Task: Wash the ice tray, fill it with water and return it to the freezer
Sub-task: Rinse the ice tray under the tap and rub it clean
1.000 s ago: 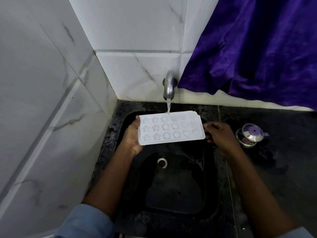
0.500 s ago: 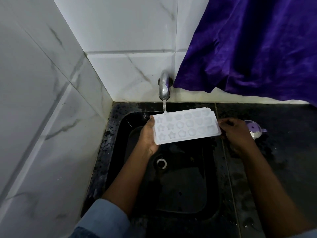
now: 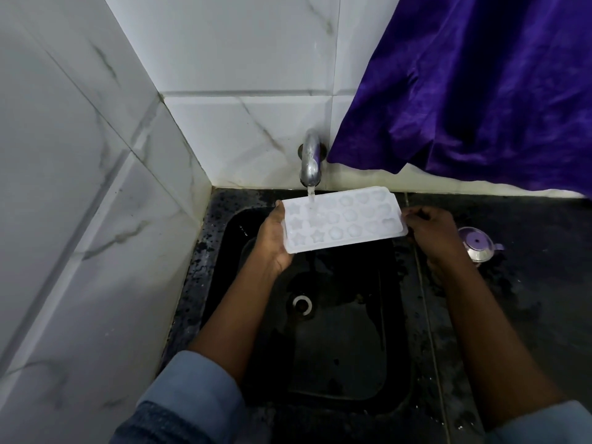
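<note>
A white ice tray (image 3: 342, 221) with star and flower shaped cells is held level over the black sink (image 3: 320, 347), under the metal tap (image 3: 310, 163). A thin stream of water (image 3: 310, 195) falls from the tap onto the cells near the tray's left end. My left hand (image 3: 272, 238) grips the tray's left end from below, thumb on the rim. At the tray's right end, my right hand (image 3: 429, 232) pinches the edge.
The sink's drain (image 3: 302, 304) lies below the tray. A small steel vessel with a purple lid (image 3: 478, 245) stands on the wet black counter (image 3: 528, 283) right of my right hand. A purple cloth (image 3: 480, 91) hangs over the back wall. White tiled walls (image 3: 96, 187) close the left corner.
The tray has shifted to the right under the tap, so the stream now lands near its left end instead of its back edge. Both hands moved with it.
</note>
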